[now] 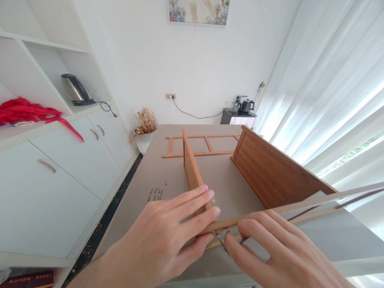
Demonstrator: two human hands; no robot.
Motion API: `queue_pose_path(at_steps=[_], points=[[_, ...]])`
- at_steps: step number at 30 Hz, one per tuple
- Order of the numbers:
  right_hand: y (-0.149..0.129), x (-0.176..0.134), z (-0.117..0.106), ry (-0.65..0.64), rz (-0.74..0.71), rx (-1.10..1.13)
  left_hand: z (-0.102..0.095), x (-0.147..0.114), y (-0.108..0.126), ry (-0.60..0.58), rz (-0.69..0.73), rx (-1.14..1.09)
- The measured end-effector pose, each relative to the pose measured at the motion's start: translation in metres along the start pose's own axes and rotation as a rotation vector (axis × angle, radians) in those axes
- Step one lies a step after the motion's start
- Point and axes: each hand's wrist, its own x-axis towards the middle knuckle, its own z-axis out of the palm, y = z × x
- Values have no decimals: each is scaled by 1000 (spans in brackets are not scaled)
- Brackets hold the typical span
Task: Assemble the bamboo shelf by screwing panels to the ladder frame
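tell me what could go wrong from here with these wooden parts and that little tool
The metal tool in the right hand could slip and jab the left hand, which is close beside its tip. If the left hand's hold eases, the nearer-left wooden panel, standing on edge, might shift against the rail. The loose screws lie near the left hand and could get knocked about.

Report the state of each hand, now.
Left hand: closed around the wooden corner.
Right hand: closed, holding a thin metal tool at that corner.
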Motion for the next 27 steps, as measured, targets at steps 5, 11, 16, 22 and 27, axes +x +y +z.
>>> queue_pose_path(at_steps=[5, 11, 16, 22, 27], points=[[1, -2, 1, -72, -18, 8, 1, -1, 0, -14, -4, -7], [-2, 0, -1, -43, -2, -26, 1, -2, 0, -11, 3, -10], [-6, 1, 1, -5, 4, -38, 1, -3, 0, -11, 4, -13], [-7, 4, -1, -9, -15, -99, 1, -1, 0, -22, 2, -1], [-5, 6, -3, 13, -5, -66, 1, -1, -1, -28, 4, 2]])
